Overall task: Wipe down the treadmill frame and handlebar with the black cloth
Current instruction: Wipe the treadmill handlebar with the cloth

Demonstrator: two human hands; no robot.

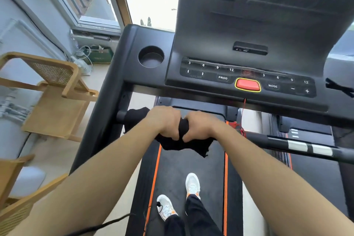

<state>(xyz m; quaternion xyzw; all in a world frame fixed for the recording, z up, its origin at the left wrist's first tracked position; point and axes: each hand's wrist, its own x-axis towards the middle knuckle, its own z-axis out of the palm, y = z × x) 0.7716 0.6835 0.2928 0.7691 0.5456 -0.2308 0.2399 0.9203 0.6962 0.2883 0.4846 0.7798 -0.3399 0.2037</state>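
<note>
Pale shoes stand on the orange-edged treadmill belt. Above it, the left hand and right hand, knuckles touching, both clench the black cloth, bunched over the left handlebar. Only the bar's stub shows. The right handlebar is cut off at the edge. A wooden chair crowds the left upright. Beyond is the console, its upper text blurred.

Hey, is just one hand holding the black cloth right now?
No, the left hand and the right hand both grip the black cloth, side by side.
</note>
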